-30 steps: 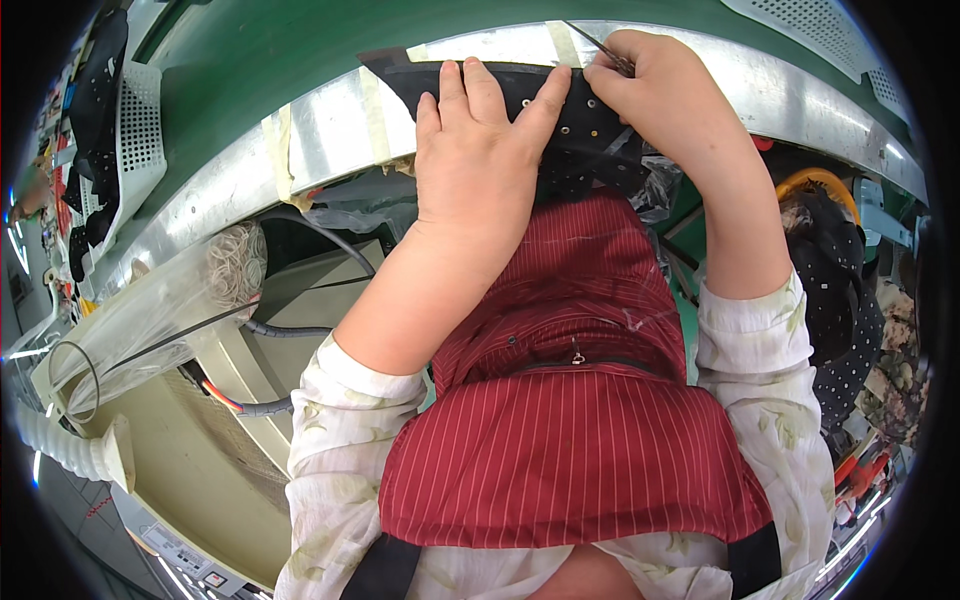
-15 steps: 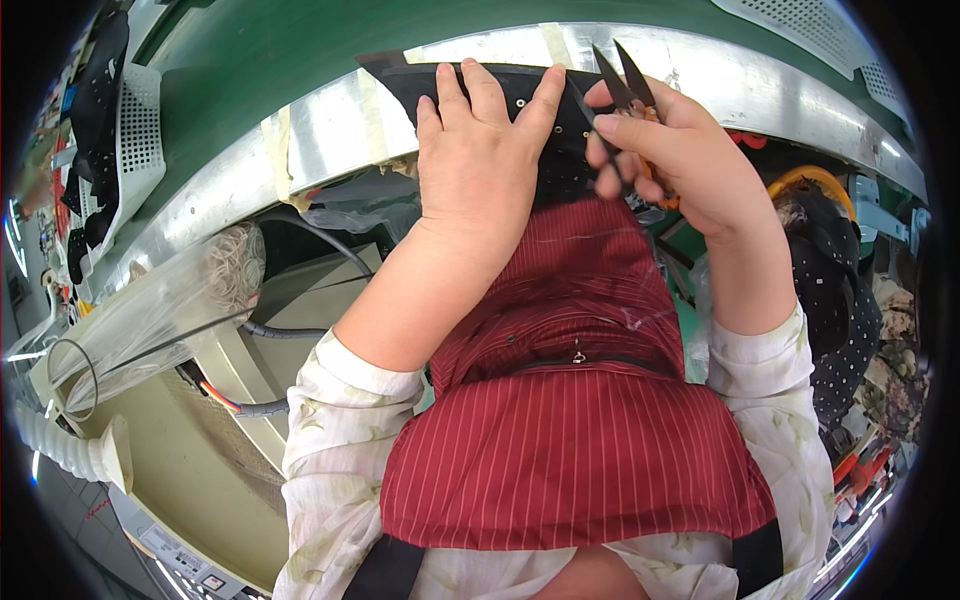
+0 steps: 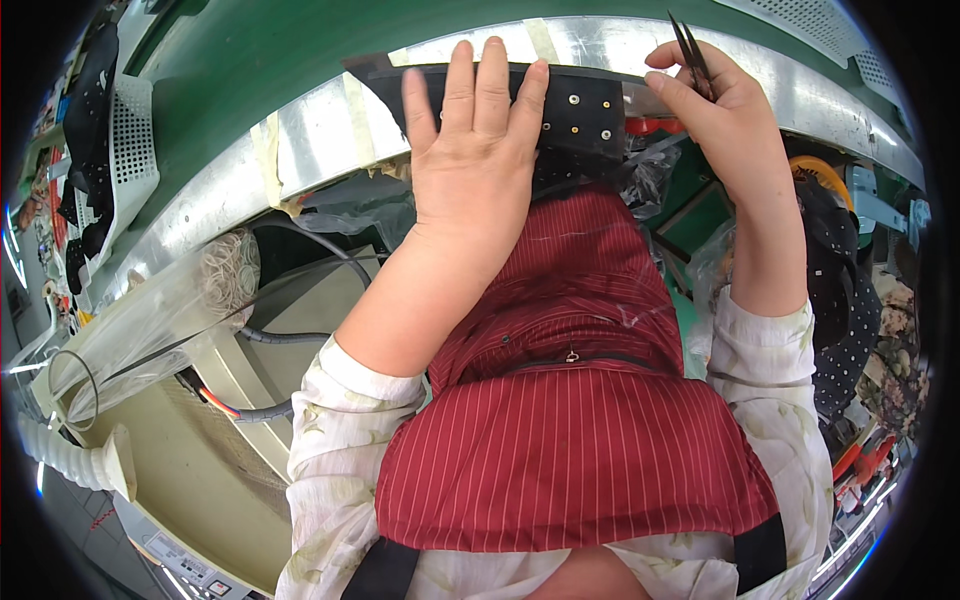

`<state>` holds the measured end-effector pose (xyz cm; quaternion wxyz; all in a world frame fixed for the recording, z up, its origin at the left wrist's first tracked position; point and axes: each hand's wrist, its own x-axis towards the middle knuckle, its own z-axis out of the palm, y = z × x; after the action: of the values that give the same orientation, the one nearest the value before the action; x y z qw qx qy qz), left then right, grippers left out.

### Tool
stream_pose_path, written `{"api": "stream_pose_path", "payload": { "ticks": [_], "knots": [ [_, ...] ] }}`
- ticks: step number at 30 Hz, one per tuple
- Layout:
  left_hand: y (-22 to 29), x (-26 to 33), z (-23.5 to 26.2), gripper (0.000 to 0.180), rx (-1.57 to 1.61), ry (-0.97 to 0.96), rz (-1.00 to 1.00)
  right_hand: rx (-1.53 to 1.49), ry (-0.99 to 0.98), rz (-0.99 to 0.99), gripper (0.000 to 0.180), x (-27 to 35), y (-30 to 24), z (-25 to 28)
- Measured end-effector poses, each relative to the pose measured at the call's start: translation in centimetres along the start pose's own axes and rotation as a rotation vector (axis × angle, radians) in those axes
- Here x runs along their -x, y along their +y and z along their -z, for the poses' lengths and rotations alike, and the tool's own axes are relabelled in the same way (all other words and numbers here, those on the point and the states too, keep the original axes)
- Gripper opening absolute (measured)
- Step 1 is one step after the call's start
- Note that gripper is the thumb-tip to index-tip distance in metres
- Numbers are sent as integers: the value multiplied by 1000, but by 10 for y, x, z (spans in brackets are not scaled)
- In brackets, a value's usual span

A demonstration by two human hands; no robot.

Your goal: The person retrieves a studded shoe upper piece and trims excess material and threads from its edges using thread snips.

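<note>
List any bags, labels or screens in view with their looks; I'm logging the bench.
Clear plastic bag: left of the person's left forearm, long, see-through, pale rubber bands bunched at its upper end.
Label strip: lower left on the beige machine's edge, narrow, white with dark marks.
No screens visible.

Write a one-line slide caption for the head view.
Left hand presses a black studded piece flat on the metal table edge; right hand holds small snips beside it.
</note>
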<state>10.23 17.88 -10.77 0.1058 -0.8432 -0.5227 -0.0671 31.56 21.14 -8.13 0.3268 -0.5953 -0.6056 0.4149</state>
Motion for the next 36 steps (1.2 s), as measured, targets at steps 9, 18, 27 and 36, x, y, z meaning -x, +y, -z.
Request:
{"api": "stream_pose_path", "payload": {
  "ticks": [9, 18, 27, 36],
  "knots": [
    [2, -2, -17, 72, 156, 53, -77, 107, 53, -41, 21, -7, 12, -5],
    [9, -7, -10, 49, 104, 56, -80, 67, 52, -38, 25, -8, 10, -11],
    [14, -13, -12, 49, 122, 84, -61, 163, 32, -25, 26, -7, 11, -11],
    [18, -19, -6, 53, -31, -7, -83, 136, 25, -38, 25, -8, 10, -13]
  ]
}}
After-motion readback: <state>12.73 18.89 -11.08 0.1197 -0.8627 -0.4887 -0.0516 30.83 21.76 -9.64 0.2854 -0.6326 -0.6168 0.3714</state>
